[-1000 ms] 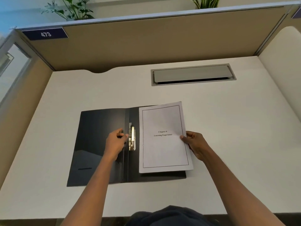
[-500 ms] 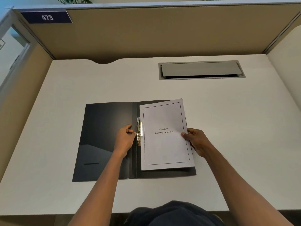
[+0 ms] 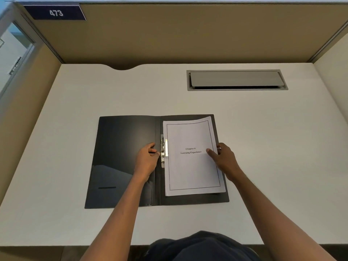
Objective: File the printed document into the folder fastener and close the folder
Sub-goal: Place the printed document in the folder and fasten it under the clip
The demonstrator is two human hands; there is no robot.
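Note:
A black folder (image 3: pixel 124 157) lies open flat on the white desk. Its metal clamp fastener (image 3: pixel 164 150) sits just right of the spine. The printed document (image 3: pixel 190 170), titled "Chapter 6 Learning Experience", rests on the folder's right half with its left edge against the fastener. My left hand (image 3: pixel 147 161) is curled at the fastener, fingertips on its lever. My right hand (image 3: pixel 224 159) grips the document's right edge, thumb on top of the page.
The white desk (image 3: pixel 273 147) is enclosed by tan partition walls at the back and both sides. A grey cable-port flap (image 3: pixel 236 80) is set into the desk at the back right. A "473" label (image 3: pixel 55 13) hangs at the top left.
The document has slid left, so its left edge now meets the fastener. My right hand moved left with it. My left hand stays at the fastener lever.

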